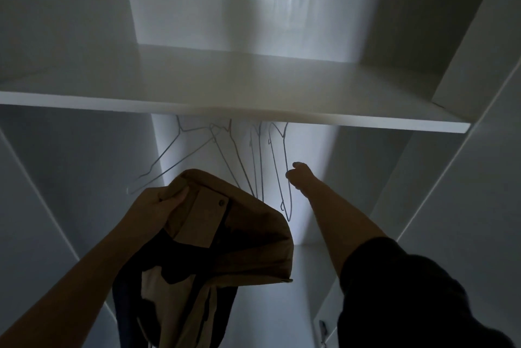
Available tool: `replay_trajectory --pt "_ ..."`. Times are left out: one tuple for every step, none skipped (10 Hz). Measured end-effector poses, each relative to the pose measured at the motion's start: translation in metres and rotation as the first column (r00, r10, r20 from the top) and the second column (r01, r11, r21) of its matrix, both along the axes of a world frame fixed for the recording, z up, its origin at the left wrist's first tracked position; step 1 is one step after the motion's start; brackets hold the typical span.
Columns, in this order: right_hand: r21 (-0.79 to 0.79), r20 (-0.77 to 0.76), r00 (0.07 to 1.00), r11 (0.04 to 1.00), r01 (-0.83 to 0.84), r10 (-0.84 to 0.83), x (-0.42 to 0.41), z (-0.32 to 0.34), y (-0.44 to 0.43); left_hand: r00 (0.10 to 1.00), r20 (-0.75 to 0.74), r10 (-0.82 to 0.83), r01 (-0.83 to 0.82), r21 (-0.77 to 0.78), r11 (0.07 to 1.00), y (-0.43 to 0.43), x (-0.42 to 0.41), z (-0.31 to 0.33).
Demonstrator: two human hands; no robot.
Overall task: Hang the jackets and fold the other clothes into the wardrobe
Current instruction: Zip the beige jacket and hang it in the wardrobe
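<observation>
The wardrobe shelf [225, 85] spans the far view. The tan jacket [239, 235] hangs near and left, below it, with my left hand [160, 206] clamped on the collar. Wire hangers [260, 164] hang under the shelf, long axes running downward. My right hand [298, 178] is nearer them: the rightmost hanger [285, 156] lies at its left edge. Finger closure on the wire cannot be determined.
</observation>
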State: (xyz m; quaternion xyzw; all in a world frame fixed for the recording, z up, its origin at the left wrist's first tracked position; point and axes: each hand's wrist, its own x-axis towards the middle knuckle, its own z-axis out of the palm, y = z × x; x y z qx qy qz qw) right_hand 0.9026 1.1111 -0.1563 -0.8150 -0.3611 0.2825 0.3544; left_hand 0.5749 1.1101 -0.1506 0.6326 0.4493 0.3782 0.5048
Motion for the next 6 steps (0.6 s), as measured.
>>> replay_trajectory --pt "-0.011 -0.064 0.998 1.0 -0.003 0.003 0.007 -0.01 0.031 0.998 0.045 0.048 -0.046 -0.043 0.998 0.012 0.001 -0.004" --pt "0.047 -0.327 0.944 0.998 0.045 -0.027 0.009 -0.017 0.046 0.995 0.044 0.085 -0.083 -0.043 0.996 0.018 0.002 -0.008" --pt "0.06 -0.617 0.779 0.98 0.189 -0.113 0.009 -0.011 0.056 0.993 0.058 0.103 -0.1 -0.05 0.994 0.02 -0.001 -0.011" --pt "0.119 -0.571 0.808 0.958 0.259 -0.148 0.011 -0.002 0.062 0.991 0.104 0.086 -0.077 -0.087 0.993 0.018 0.0 -0.01" --pt "0.201 -0.464 0.875 0.945 0.257 -0.139 0.012 0.007 0.057 0.992 0.11 0.068 -0.06 -0.074 0.995 0.015 0.003 -0.009" --pt "0.264 -0.41 0.904 0.933 0.245 -0.122 0.017 0.014 0.047 0.995 0.083 0.048 -0.044 -0.052 0.998 0.01 0.007 -0.006"
